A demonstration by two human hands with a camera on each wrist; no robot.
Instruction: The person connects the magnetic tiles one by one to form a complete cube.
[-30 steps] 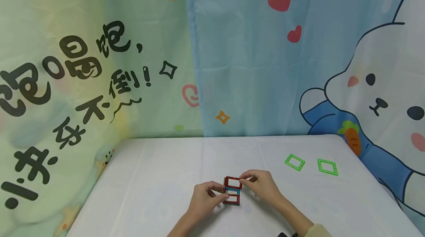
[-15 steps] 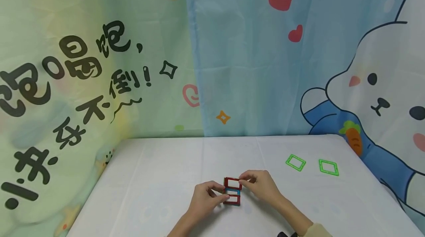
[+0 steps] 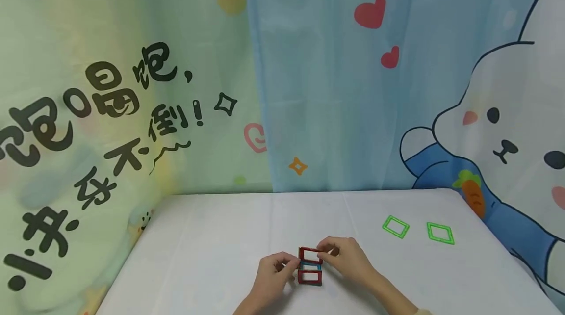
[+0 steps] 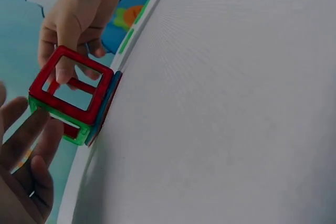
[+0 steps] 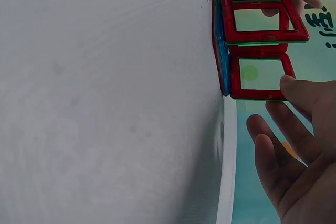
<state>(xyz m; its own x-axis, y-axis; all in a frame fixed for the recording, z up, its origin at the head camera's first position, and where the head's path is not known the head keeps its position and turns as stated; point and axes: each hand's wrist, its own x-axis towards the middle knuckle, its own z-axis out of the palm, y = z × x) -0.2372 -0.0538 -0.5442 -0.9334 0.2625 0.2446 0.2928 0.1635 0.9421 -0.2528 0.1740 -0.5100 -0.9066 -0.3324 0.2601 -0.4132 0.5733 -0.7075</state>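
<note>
Magnetic tiles form a small open box on the white table. In the right wrist view, a blue tile lies flat as its base, a red layer under it. A front red tile and a back red tile stand up from it. A green tile closes one side. My right hand pinches a corner of the back red tile between thumb and fingers. At the box's left side, my left hand touches the green tile with fairly straight fingertips; its thumb is off the front tile.
Two green square tiles, a nearer-left tile and a right tile, lie flat toward the table's back right. The white table ends at a printed curtain with hearts, black lettering and a cartoon animal.
The left thumb has come off the front red tile and drawn back to the left. The right hand keeps its pinch. The head view has tilted up slightly.
</note>
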